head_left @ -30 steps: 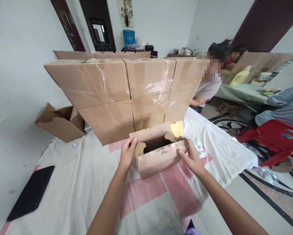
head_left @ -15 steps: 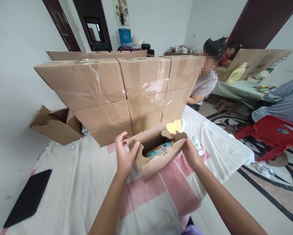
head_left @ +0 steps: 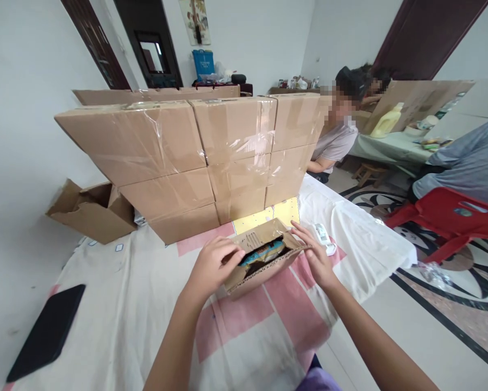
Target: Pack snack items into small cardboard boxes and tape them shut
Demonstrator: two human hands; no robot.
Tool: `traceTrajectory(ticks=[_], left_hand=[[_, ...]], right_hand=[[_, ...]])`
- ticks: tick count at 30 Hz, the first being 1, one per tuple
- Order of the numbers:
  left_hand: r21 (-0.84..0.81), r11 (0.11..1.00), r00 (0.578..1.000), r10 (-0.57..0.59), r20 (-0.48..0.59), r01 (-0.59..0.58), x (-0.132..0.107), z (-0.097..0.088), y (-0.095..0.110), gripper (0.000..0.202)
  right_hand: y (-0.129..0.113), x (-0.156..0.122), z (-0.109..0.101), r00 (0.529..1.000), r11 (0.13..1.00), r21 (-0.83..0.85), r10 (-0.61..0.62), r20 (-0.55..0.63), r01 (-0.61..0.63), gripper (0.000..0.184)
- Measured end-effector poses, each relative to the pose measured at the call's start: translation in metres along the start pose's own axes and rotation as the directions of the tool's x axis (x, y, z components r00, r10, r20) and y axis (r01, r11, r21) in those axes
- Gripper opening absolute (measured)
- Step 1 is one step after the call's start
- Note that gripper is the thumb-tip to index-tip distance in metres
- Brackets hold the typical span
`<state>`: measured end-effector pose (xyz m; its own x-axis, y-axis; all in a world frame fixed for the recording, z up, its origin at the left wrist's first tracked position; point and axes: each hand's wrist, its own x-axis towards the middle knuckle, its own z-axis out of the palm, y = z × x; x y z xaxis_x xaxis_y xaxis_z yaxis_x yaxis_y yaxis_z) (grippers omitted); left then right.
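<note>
Cloth-covered, the surface (head_left: 146,304) carries a small cardboard box (head_left: 264,279), set between the near edge and a stack of taped cartons (head_left: 239,130), closer to the right edge than the left. A blue packet (head_left: 268,252) lies inside, showing through the partly open top. The box's long axis slants from its near-left end to its far-right end, placing one end by each hand; neither seems clearly nearer. At the left end, the left hand (head_left: 215,266) bends its fingers over the opening; whether it pinches cardboard cannot be told. At the other end, the right hand (head_left: 314,259) has its fingers extended and slightly spread beside the flap. Just beyond it, toward the right edge, lies a white object (head_left: 322,234). A black slab (head_left: 46,331) rests well apart, near the left edge.
</note>
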<state>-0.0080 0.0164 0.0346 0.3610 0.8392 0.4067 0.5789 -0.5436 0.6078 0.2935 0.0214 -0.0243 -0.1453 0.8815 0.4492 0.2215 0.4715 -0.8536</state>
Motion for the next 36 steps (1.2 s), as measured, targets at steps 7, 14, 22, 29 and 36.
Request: traceTrajectory(ticks=[7, 14, 22, 29, 36], left_hand=[[-0.163, 0.981, 0.994, -0.093, 0.061, 0.101, -0.005, -0.007, 0.010, 0.044], [0.341, 0.940, 0.983, -0.036, 0.178, -0.027, -0.009, 0.011, 0.042, 0.044], [0.486, 0.874, 0.982, -0.092, 0.162, 0.002, -0.015, 0.025, 0.050, 0.039], [0.565, 0.824, 0.987, -0.056, 0.148, -0.038, -0.018, 0.026, 0.050, 0.047], [0.745, 0.667, 0.991, -0.107, 0.082, 0.010, -0.022, 0.032, 0.043, 0.050]], right_hand=[[0.001, 0.006, 0.023, 0.946, 0.959, 0.132, 0.273, -0.178, -0.252, 0.049], [-0.009, 0.018, 0.026, 0.930, 0.945, 0.156, 0.315, -0.188, -0.288, 0.052], [-0.009, 0.020, 0.035, 0.929, 0.952, 0.148, 0.296, -0.222, -0.268, 0.049], [-0.002, 0.015, 0.042, 0.926, 0.950, 0.192, 0.289, -0.244, -0.246, 0.047], [-0.008, 0.001, 0.068, 0.954, 0.979, 0.110, 0.193, -0.230, -0.171, 0.041]])
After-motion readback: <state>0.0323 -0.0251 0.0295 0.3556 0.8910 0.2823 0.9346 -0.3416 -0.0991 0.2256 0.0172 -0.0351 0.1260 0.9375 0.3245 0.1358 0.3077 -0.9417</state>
